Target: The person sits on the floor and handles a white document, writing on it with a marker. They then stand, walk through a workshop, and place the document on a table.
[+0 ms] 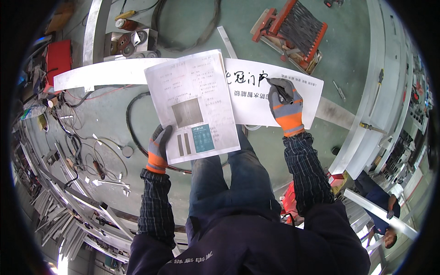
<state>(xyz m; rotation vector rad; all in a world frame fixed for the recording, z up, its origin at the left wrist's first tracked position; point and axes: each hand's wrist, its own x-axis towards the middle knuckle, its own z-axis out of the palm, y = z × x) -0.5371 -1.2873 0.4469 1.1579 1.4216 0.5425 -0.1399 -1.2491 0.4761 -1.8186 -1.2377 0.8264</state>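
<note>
In my left hand (159,149), gloved in grey and orange, the lower left edge of some printed paper sheets (160,98) is pinched. The top sheet carries text, a grey picture and a blue block. My right hand (286,110), in a matching glove, is closed around a black marker pen (286,95). Its fingertips are over a white panel (300,110) with large black handwriting and smaller printed characters. The paper sheets overlap the panel's left part. A long pale strip (103,72) extends leftward from behind the paper; whether it joins the panel is hidden.
A red rack with dark strips (295,30) stands on the green floor ahead. Grinding discs (124,42) fill a box at the upper left. Cables (130,112) loop across the floor. Metal profiles (366,101) line the right, with a co-worker (382,206) at the lower right.
</note>
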